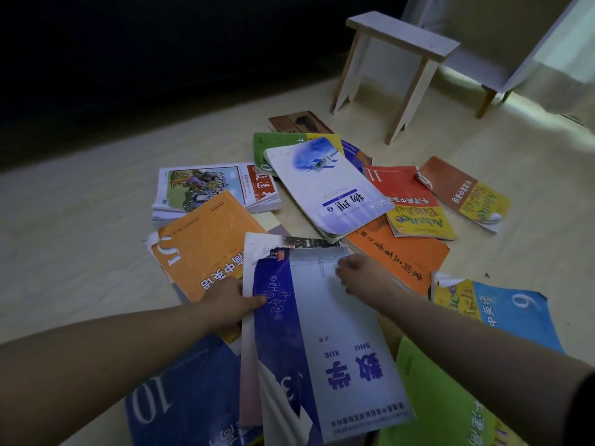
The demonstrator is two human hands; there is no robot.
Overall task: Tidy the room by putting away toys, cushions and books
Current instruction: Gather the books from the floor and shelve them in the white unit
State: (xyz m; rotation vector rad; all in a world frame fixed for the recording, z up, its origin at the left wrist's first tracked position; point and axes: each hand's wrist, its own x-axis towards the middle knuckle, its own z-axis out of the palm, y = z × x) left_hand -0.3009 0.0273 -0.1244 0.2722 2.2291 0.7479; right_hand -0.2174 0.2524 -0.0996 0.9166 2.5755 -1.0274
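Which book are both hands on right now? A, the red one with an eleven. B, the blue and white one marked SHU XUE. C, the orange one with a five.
B: the left hand holds the left edge of the blue and white SHU XUE book and the right hand sits on its far end.

Paperback textbooks all over: the blue-and-white maths book [325,342] has a glossy, creased cover with peeling paper corners. Pale wood-look floor [80,226] is smooth; the stool [396,59] is plain matt wood.
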